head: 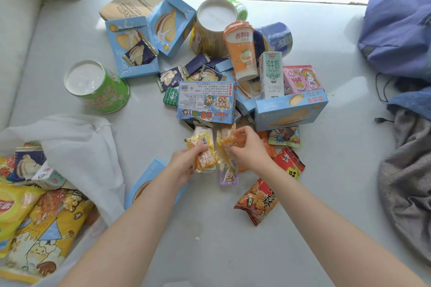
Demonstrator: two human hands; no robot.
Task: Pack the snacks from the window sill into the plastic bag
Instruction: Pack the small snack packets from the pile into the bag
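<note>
1. Step in hand: pick-up. The left hand (184,163) grips a yellow packet (205,158); the right hand (249,149) pinches an orange packet (227,144), both at the near edge of the snack pile (206,102) on the window sill (210,240).
2. Next move, as judged: carry both packets left into the plastic bag (77,144) — open, part-filled.

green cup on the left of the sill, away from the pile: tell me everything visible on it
The green cup is a tapered tub, bright green with pinkish-red print too blurred to read. A flat white lid seals its wide top. It seems to stand upright on the white sill, apart from the snack pile. The white plastic bag lies close by; whether they touch cannot be told.
</note>
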